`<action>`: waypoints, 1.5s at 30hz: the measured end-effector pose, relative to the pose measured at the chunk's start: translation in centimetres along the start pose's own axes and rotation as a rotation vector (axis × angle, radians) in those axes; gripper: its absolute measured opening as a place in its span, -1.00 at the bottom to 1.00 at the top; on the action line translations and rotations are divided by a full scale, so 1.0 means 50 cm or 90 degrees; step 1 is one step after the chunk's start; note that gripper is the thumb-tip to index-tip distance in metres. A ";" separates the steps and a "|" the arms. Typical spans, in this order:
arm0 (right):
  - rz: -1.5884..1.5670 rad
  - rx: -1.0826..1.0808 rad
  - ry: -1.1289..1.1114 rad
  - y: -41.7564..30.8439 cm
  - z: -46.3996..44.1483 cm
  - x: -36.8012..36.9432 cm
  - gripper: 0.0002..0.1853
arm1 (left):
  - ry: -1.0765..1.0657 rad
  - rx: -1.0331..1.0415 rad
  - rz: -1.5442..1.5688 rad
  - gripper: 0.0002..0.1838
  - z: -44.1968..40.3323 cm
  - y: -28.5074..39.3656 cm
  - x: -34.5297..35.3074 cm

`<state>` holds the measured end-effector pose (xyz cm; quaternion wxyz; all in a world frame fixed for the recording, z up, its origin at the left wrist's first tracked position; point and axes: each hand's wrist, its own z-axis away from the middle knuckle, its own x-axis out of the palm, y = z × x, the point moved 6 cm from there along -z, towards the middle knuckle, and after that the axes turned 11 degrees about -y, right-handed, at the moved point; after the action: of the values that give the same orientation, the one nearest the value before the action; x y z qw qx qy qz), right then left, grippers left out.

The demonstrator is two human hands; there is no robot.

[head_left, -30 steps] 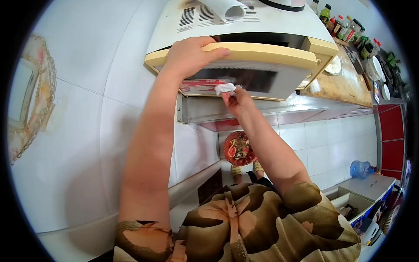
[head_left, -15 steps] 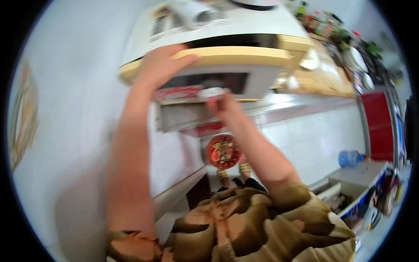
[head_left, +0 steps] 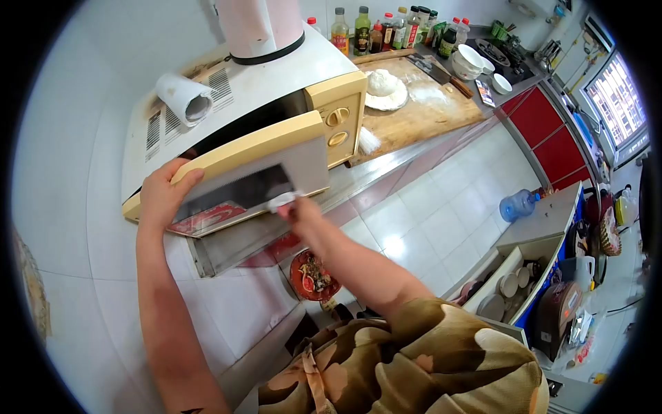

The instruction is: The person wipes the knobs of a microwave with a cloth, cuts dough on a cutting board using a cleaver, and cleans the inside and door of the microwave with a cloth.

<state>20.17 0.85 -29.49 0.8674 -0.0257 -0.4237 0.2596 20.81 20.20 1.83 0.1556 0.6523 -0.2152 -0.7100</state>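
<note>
A microwave (head_left: 338, 148) with a cream-yellow front stands on the counter, its door (head_left: 262, 141) partly open. My left hand (head_left: 163, 193) grips the door's top edge near the left end, thumb on the outer face. On the right part of the dark door window (head_left: 241, 188), my right hand (head_left: 301, 210) pinches a crumpled white tissue (head_left: 281, 201) that appears to rest on the surface. The fingers of that hand are slightly blurred. A red patterned patch shows low in the window.
A paper roll (head_left: 183, 100) and a pink kettle (head_left: 261, 27) sit on the microwave. Rightward, a wooden board (head_left: 434, 121) bears a plate of flour or dough (head_left: 385, 90) and a cleaver (head_left: 441, 72). Below me are a red waste bin (head_left: 293, 279) and an open drawer (head_left: 514, 303).
My view has swung right, bringing more counter, bottles and floor into sight. The right hand and tissue have shifted toward the window's right end. My left hand keeps its grip on the door.
</note>
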 end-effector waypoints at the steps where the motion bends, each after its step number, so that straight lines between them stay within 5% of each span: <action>1: 0.022 0.019 -0.015 0.066 -0.067 -0.002 -0.85 | 0.008 0.003 -0.004 -0.60 -0.002 -0.007 0.000; 5: -0.021 0.181 -0.043 0.197 -0.004 0.149 -0.92 | 0.018 0.047 -0.006 -0.60 -0.006 -0.010 0.004; 7: 0.056 0.144 -0.073 0.185 -0.020 0.124 -0.81 | -0.005 0.046 -0.008 -0.59 -0.005 -0.003 0.003; 11: -0.020 0.105 -0.101 -0.004 -0.072 -0.021 -0.80 | 0.006 0.012 -0.029 -0.56 0.004 0.010 -0.002; 15: 0.009 -0.109 -0.039 -0.242 -0.013 -0.156 -0.83 | 0.022 0.017 0.010 -0.53 -0.010 0.001 0.011; 16: 0.091 -0.115 -0.140 -0.274 -0.025 -0.184 -0.82 | 0.009 0.010 -0.023 -0.49 -0.013 0.012 0.006; 19: 0.113 -0.059 -0.071 -0.258 0.108 -0.120 -0.84 | 0.013 -0.016 -0.052 -0.43 0.009 -0.018 -0.005; 21: 0.198 -0.131 -0.251 -0.250 0.151 -0.085 -0.79 | 0.011 0.017 -0.054 -0.40 -0.015 0.004 0.010; 31: 0.040 -0.048 -0.471 -0.200 0.257 0.059 -0.56 | -0.012 -0.002 -0.043 -0.40 -0.010 0.007 0.006; 38: 0.418 -0.508 -0.485 -0.222 0.330 0.177 -0.73 | -0.028 -0.044 -0.056 -0.42 -0.002 0.000 0.006; 40: 0.836 -0.824 -0.372 -0.223 0.350 0.224 -0.74 | -0.031 -0.042 -0.065 -0.42 -0.003 0.001 0.008; 41: 0.832 -0.822 -0.374 -0.224 0.337 0.218 -0.74 | -0.024 -0.043 -0.048 -0.43 -0.002 -0.002 0.011; 43: 0.985 -1.087 -0.159 -0.222 0.344 0.213 -0.73 | -0.015 -0.048 -0.034 -0.43 0.001 -0.003 0.002; 45: 0.982 -1.085 -0.104 -0.226 0.340 0.193 -0.73 | -0.028 -0.036 -0.052 -0.44 0.000 0.003 0.005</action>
<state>17.18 -7.34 -8.64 0.1489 -0.8390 -0.3881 0.3510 20.76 19.92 1.70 0.1400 0.6400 -0.1719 -0.7357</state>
